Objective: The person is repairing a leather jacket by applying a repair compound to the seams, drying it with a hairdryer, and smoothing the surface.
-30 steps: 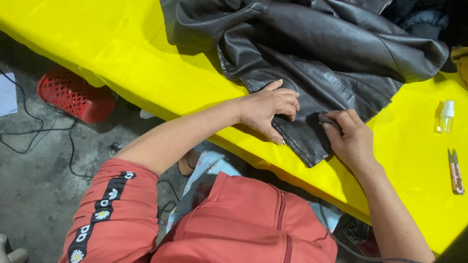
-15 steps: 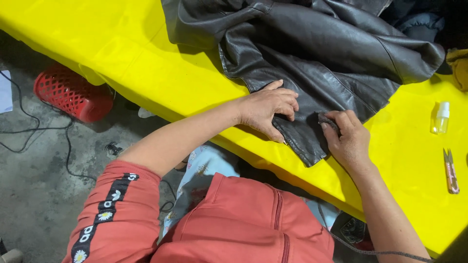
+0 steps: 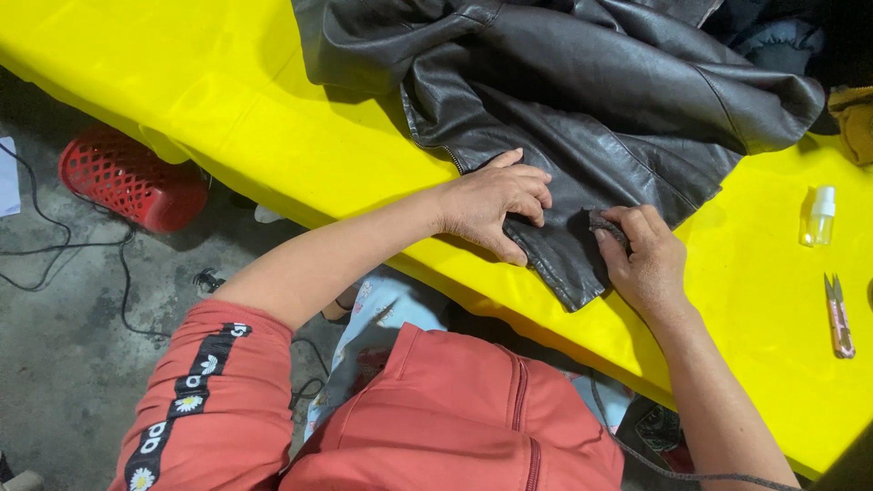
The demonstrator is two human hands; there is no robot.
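A dark leather jacket (image 3: 582,118) was spread on a yellow-covered table (image 3: 227,118), its lower corner near the table's front edge. That corner was pressed flat under the left hand (image 3: 496,202), fingers extended. A small dark pad (image 3: 605,223) was pinched in the right hand (image 3: 647,264) against the leather, apparently mid-rub. Steady pressure seemed called for next. A small spray bottle (image 3: 817,216) and snips (image 3: 838,315) lay to the right.

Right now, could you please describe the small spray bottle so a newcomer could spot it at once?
On the yellow table, look right of the black leather jacket. The spray bottle stands there, just above the pink snips. It alone is clear with a white top.
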